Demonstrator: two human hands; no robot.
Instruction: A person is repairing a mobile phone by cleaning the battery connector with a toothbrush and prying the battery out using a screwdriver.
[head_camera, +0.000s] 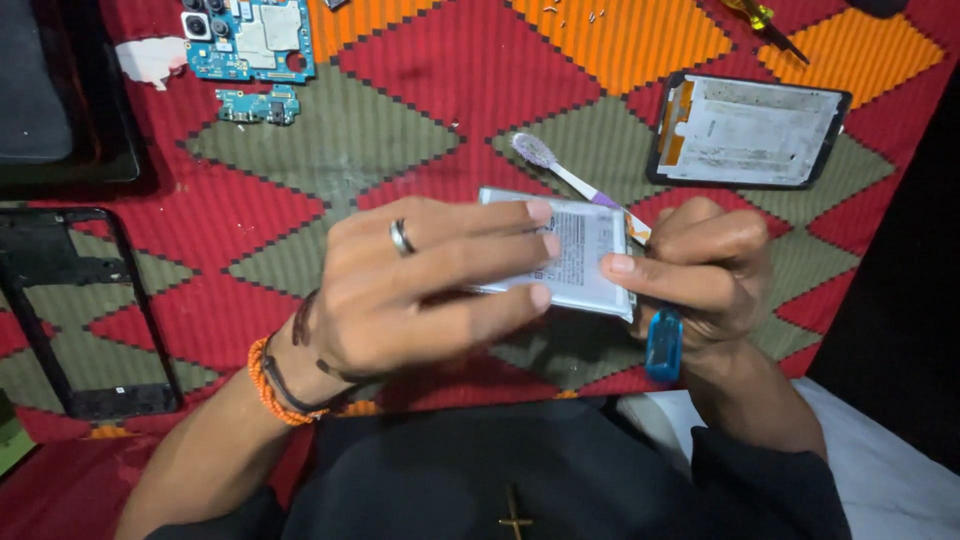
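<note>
My left hand (425, 285), with a ring and an orange bead bracelet, lies across a flat silver-white phone battery (590, 255) and grips it from the left. My right hand (705, 270) pinches the battery's right edge with the thumb on top. That same hand also holds a toothbrush (560, 172) with a white and purple handle; its bristle head points up-left past the battery. A blue handle end (663, 345) sticks out below the right hand.
A red, orange and grey patterned cloth (400, 130) covers the work surface. A blue circuit board (250, 40) and a smaller board (258, 104) lie at top left. A phone screen panel (750, 130) lies at top right, a black phone frame (85, 315) at left, a screwdriver (765, 25) at top.
</note>
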